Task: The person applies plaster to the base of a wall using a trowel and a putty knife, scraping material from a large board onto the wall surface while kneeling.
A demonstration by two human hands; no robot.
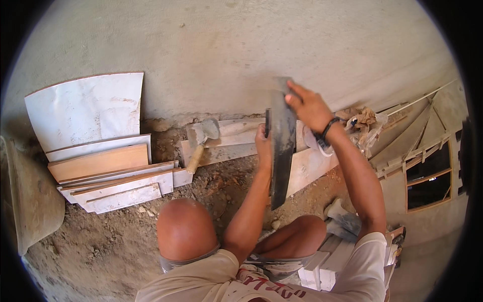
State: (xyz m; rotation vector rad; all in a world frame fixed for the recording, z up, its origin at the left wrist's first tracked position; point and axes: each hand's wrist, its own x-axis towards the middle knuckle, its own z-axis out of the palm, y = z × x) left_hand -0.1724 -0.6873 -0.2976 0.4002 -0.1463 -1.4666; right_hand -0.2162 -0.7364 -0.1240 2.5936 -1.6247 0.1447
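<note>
My left hand (263, 145) is closed around the dark handle of a long plastering float (283, 151). The float stands on end in front of me, its dark flat face smeared with grey. At its upper end is my right hand (313, 111), fingers stretched out and thumb apart, touching or very close to the float's edge; slight blur hides the exact contact. A pointing trowel (210, 130) with a wooden handle lies to the left on pale boards (226, 151) at the foot of the grey plastered wall (211, 55).
Several white and tan tile pieces (95, 113) lean against the wall at left. A large dusty container (35, 196) stands at the far left edge. Crumpled plastic and paper (365, 126) lie at right, above a stack of pale blocks (329, 261). Loose soil (105, 246) covers the ground.
</note>
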